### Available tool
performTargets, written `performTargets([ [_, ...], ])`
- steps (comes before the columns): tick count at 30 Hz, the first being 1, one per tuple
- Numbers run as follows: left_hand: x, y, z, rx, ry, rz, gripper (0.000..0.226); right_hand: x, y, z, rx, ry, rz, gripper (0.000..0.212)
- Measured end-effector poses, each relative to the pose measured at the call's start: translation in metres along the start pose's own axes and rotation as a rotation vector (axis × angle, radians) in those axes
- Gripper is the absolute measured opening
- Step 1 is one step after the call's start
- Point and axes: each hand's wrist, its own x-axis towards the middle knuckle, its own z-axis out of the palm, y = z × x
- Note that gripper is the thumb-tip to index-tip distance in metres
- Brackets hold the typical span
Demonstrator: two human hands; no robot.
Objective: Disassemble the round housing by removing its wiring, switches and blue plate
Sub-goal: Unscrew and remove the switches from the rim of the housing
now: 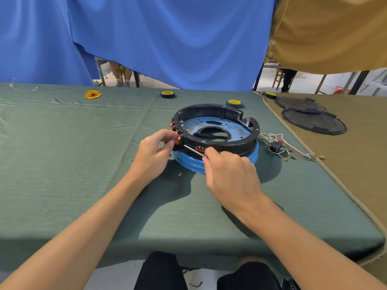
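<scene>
Both forearms reach up from six o'clock over the table (83,164), wrists bent inward so the hands meet at the housing (230,143), which sits at centre with the blue plate (236,130) inside. Wiring (287,147) lies loose at its three o'clock. My left hand (156,152), fingers curled, pinches the switches (173,127) at nine o'clock to steady them. My right hand (230,174) closes round a screwdriver (193,151) aimed there, I judge to pry one out.

Blue curtain (167,38) (tan one (335,34) beside)
</scene>
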Motion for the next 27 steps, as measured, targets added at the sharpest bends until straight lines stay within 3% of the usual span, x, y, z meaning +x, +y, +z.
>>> performTargets([
  [4, -0.001, -0.001, 0.002, 0.057, 0.01, 0.027, 0.036, -0.003, -0.016, -0.01, -0.119, 0.057, 0.06, 0.018],
  [8, -0.004, 0.0, 0.008, 0.192, 0.017, 0.114, 0.027, -0.003, -0.028, -0.018, -0.288, 0.005, 0.101, 0.018],
  [12, -0.005, 0.004, 0.012, 0.261, 0.035, 0.176, 0.025, -0.005, -0.029, -0.021, -0.15, -0.064, 0.033, 0.026],
  [18, -0.006, 0.009, 0.02, 0.31, 0.015, 0.22, 0.022, -0.009, -0.04, -0.024, -0.078, -0.129, 0.085, 0.026],
  [24, -0.008, 0.013, 0.021, 0.289, 0.01, 0.235, 0.018, -0.01, -0.051, -0.028, -0.274, -0.104, 0.128, 0.018],
  [27, -0.008, 0.012, 0.021, 0.287, 0.011, 0.233, 0.018, -0.007, -0.044, -0.038, -0.296, -0.094, 0.1, 0.03],
])
